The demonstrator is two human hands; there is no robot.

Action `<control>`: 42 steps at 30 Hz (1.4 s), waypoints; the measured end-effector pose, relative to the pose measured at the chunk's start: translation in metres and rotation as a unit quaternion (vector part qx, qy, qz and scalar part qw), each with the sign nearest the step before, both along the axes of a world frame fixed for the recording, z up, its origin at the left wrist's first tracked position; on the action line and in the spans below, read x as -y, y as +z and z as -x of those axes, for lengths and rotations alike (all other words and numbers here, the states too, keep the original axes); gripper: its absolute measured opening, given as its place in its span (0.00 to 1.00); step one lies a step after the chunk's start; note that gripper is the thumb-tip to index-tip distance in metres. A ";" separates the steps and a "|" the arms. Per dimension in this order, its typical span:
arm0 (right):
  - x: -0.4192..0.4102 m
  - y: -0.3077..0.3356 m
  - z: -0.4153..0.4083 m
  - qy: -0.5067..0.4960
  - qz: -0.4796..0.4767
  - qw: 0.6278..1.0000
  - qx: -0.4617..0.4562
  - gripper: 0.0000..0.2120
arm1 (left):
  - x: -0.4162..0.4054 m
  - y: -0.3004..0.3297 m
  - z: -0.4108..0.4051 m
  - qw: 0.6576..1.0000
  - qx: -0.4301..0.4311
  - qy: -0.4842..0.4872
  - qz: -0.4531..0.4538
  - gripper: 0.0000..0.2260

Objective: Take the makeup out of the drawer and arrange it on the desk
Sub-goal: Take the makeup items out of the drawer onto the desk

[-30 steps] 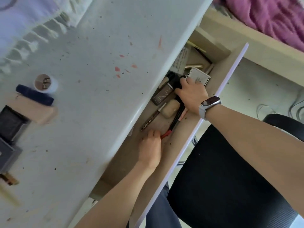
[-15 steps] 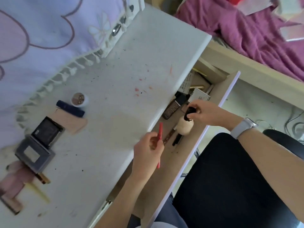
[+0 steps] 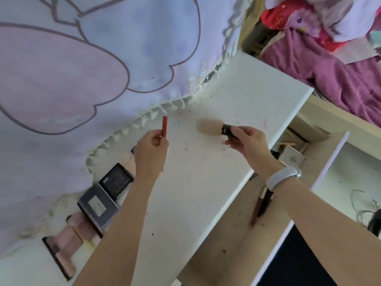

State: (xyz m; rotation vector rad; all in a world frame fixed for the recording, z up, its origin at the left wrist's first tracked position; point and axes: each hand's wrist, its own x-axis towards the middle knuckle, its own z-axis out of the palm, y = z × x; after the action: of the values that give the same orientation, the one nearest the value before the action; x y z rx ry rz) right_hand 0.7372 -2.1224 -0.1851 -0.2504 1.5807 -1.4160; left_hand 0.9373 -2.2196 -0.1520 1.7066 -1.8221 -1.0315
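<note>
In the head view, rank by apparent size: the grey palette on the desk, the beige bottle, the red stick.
1. grey palette
2. beige bottle, held by the right hand
3. red stick, held by the left hand

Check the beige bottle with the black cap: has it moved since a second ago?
Yes. The beige bottle has left the drawer; the right hand now holds it by its black cap above the white desk, past the desk's front edge.

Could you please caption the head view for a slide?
Left hand holds red pencil, right hand beige bottle above desk.
</note>
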 end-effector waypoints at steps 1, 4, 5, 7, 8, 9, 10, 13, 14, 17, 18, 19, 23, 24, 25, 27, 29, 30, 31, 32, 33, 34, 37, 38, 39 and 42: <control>0.010 -0.004 -0.009 -0.007 -0.008 1.000 -0.001 0.04 | 0.010 0.001 -0.002 0.998 0.038 -0.038 0.023 0.07; 0.033 -0.014 -0.029 -0.013 -0.024 0.999 -0.030 0.02 | 0.028 -0.001 -0.008 0.989 0.096 -0.105 0.028 0.09; 0.038 -0.017 -0.034 -0.007 -0.034 0.998 -0.058 0.00 | 0.030 -0.002 -0.009 0.991 0.090 -0.099 0.006 0.10; 0.043 -0.022 -0.041 0.025 -0.064 0.988 -0.140 0.04 | 0.030 -0.006 -0.007 0.996 0.054 -0.057 -0.044 0.13; 0.044 -0.024 -0.043 0.049 -0.078 0.978 -0.185 0.05 | 0.027 -0.009 -0.005 0.997 0.034 -0.037 -0.057 0.15; 0.044 -0.026 -0.045 0.077 -0.089 0.967 -0.227 0.06 | 0.024 -0.011 -0.002 0.998 0.016 -0.020 -0.061 0.16; 0.044 -0.026 -0.047 0.106 -0.097 0.953 -0.265 0.07 | 0.022 -0.014 0.003 0.998 0.003 -0.007 -0.059 0.16; 0.043 -0.029 -0.050 0.169 -0.110 0.908 -0.366 0.11 | 0.015 -0.023 0.019 0.999 0.042 -0.027 -0.017 0.11; 0.042 -0.030 -0.051 0.180 -0.113 0.893 -0.397 0.12 | 0.015 -0.026 0.023 0.996 0.077 -0.043 0.006 0.09; 0.040 -0.032 -0.054 0.194 -0.112 0.869 -0.441 0.13 | 0.017 -0.033 0.026 0.973 0.209 -0.076 0.063 0.05; 0.039 -0.032 -0.055 0.198 -0.110 0.867 -0.444 0.13 | 0.018 -0.035 0.025 0.965 0.238 -0.082 0.074 0.05; 0.038 -0.032 -0.056 0.204 -0.108 0.863 -0.448 0.13 | 0.018 -0.036 0.023 0.959 0.255 -0.088 0.084 0.06; 0.034 -0.031 -0.060 0.232 -0.093 0.844 -0.474 0.14 | 0.011 -0.039 0.007 0.939 0.270 -0.148 0.155 0.09; 0.033 -0.031 -0.061 0.237 -0.089 0.842 -0.476 0.14 | 0.005 -0.040 0.002 0.929 0.273 -0.176 0.178 0.09; 0.032 -0.031 -0.061 0.242 -0.087 0.840 -0.477 0.14 | -0.002 -0.042 -0.004 0.917 0.278 -0.205 0.200 0.10; 0.030 -0.031 -0.062 0.248 -0.085 0.836 -0.482 0.14 | -0.018 -0.047 -0.016 0.893 0.295 -0.246 0.236 0.13; 0.029 -0.031 -0.064 0.254 -0.084 0.831 -0.488 0.14 | -0.029 -0.053 -0.023 0.876 0.313 -0.265 0.253 0.15; 0.028 -0.031 -0.065 0.256 -0.083 0.829 -0.490 0.14 | -0.033 -0.055 -0.025 0.873 0.320 -0.267 0.252 0.16; 0.027 -0.032 -0.067 0.259 -0.082 0.828 -0.490 0.14 | -0.036 -0.057 -0.026 0.873 0.325 -0.267 0.248 0.17; 0.026 -0.033 -0.069 0.261 -0.081 0.827 -0.491 0.14 | -0.038 -0.058 -0.026 0.873 0.329 -0.265 0.243 0.17; 0.026 -0.033 -0.071 0.264 -0.080 0.824 -0.494 0.14 | -0.039 -0.059 -0.026 0.873 0.334 -0.263 0.238 0.17; 0.026 -0.034 -0.073 0.269 -0.078 0.820 -0.499 0.14 | -0.041 -0.060 -0.026 0.873 0.338 -0.261 0.234 0.17; 0.026 -0.035 -0.074 0.281 -0.073 0.812 -0.507 0.15 | -0.047 -0.062 -0.026 0.873 0.349 -0.258 0.222 0.17; 0.026 -0.034 -0.073 0.282 -0.072 0.812 -0.506 0.15 | -0.048 -0.062 -0.026 0.875 0.350 -0.257 0.215 0.17; 0.025 -0.033 -0.071 0.284 -0.072 0.812 -0.505 0.16 | -0.050 -0.062 -0.026 0.877 0.350 -0.255 0.206 0.17; 0.015 -0.030 -0.065 0.298 -0.066 0.815 -0.492 0.20 | -0.058 -0.060 -0.023 0.885 0.344 -0.249 0.188 0.17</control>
State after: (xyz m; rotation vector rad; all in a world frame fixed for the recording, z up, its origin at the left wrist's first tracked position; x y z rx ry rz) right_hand 0.8024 -2.1373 -0.2149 -1.4431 2.1017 -0.6414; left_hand 0.9607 -2.1617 -0.2118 1.4818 -2.7879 -0.1529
